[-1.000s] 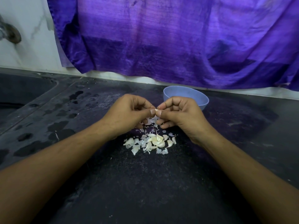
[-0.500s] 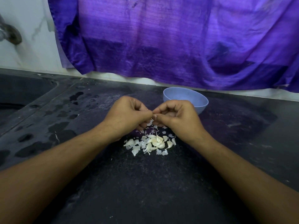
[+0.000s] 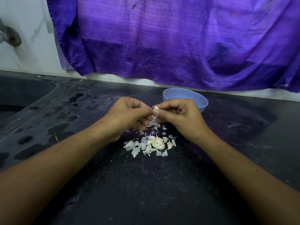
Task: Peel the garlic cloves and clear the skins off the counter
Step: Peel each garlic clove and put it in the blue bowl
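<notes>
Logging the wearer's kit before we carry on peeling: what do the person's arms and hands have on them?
The left forearm and right forearm are bare to the frame edge, with no sleeves in view. The bare left hand and bare right hand wear no gloves. No watch, bracelet or ring shows. The visible nails look short and unpainted.

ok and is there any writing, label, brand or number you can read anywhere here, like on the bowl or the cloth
None: no text can be read anywhere in this view.
The blue bowl is plain on the side that shows.
The purple cloth bears no print or tag.
The dark counter and the white wall show only stains and veining.
</notes>
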`<state>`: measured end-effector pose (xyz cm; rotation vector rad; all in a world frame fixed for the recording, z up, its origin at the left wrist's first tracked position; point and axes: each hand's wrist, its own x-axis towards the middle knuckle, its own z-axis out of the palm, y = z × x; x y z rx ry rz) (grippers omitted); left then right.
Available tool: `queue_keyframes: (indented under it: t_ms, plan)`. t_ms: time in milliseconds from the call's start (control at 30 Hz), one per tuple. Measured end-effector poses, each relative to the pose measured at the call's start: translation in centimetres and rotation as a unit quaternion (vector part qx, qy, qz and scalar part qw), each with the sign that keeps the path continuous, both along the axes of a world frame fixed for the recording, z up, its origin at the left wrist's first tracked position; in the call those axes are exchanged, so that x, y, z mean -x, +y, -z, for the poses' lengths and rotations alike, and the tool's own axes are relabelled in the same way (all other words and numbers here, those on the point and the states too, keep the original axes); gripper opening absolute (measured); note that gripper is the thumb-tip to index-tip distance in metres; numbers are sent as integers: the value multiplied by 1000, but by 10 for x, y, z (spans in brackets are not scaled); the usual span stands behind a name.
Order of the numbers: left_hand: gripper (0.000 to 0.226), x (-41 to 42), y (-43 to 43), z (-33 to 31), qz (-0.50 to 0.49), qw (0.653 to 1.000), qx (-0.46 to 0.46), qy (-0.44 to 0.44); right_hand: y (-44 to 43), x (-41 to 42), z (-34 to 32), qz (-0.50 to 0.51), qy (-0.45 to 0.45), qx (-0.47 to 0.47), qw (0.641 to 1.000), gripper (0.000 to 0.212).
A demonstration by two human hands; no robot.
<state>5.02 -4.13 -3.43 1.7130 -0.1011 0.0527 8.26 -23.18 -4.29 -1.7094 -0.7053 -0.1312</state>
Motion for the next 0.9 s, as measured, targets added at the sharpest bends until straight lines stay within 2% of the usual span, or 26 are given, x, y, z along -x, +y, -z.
queue_keyframes:
  t_ms: [233, 433, 633, 900]
  plan:
    - [14, -2, 3, 6, -5, 998, -41, -37, 2, 0, 1, -8, 61, -39, 997, 15]
    - [30, -3, 2, 9, 17, 997, -41, -57, 0, -3, 4, 9, 37, -2, 999, 13]
    - [20, -6, 4, 10, 22, 999, 1, -43, -2, -7, 5, 14, -7, 10, 1000, 12]
    - [14, -6, 6, 7, 51, 998, 25, -26, -1, -5, 2, -16, 0, -12, 1000, 10]
